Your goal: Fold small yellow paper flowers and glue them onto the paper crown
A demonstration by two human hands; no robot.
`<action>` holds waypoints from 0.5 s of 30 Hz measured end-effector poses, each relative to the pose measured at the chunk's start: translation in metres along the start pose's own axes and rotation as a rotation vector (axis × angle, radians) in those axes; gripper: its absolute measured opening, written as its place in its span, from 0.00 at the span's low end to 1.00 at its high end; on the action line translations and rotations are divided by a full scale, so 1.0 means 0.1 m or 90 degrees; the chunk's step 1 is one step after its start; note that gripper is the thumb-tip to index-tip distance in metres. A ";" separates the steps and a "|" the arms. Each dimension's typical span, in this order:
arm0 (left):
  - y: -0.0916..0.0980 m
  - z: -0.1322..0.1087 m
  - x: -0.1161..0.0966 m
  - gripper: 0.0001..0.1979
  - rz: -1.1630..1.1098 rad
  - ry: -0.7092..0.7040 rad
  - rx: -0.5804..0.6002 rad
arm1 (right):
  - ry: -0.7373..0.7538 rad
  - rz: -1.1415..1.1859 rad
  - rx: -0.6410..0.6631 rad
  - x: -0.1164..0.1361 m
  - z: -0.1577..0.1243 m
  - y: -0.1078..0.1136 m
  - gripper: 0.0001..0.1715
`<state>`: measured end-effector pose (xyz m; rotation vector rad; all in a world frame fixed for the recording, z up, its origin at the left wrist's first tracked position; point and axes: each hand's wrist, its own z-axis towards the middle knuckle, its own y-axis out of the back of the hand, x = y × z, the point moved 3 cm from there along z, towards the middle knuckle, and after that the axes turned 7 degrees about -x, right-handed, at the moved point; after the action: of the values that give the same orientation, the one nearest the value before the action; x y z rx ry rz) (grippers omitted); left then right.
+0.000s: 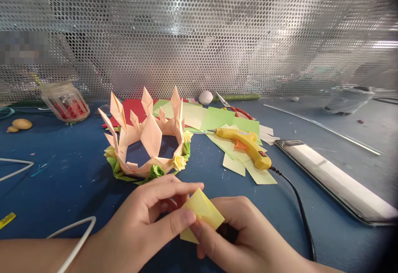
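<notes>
A small folded piece of yellow paper (207, 210) is pinched between both hands, low in the middle of the head view. My left hand (155, 213) grips its left side, thumb on top and index finger at the upper corner. My right hand (231, 231) presses its thumb on the lower edge, with its other fingers hidden behind the paper. Just beyond the hands stands a peach paper crown (151, 136) with upright folded points. Yellow paper flowers (179, 162) and green paper leaves (156, 172) ring its base.
A yellow glue gun (245, 140) lies on green and yellow paper sheets (217, 117), its black cord (300, 202) running toward me. Right of it is a phone (332, 177). Red-handled scissors (233, 108), a tilted glass jar (66, 101) and a clear stick (323, 129) lie farther back, before a perforated metal screen (186, 37).
</notes>
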<state>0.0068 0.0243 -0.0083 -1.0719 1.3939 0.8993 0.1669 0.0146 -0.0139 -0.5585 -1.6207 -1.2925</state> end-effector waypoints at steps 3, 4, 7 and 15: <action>0.03 -0.01 0.04 0.14 -0.027 -0.006 -0.038 | -0.021 0.010 -0.036 0.01 -0.01 0.01 0.20; 0.03 -0.01 0.05 0.14 -0.019 -0.009 -0.038 | -0.027 0.026 -0.042 0.00 -0.02 0.01 0.18; 0.05 -0.04 0.05 0.11 0.007 -0.016 -0.048 | -0.038 0.107 -0.046 -0.01 0.00 0.00 0.11; 0.02 -0.02 0.00 0.13 -0.006 -0.038 -0.007 | -0.038 0.205 -0.007 -0.06 0.04 -0.03 0.07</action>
<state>0.0042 0.0226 -0.0076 -1.0506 1.3350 0.9270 0.1655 0.0180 -0.0210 -0.8345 -1.4991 -1.0533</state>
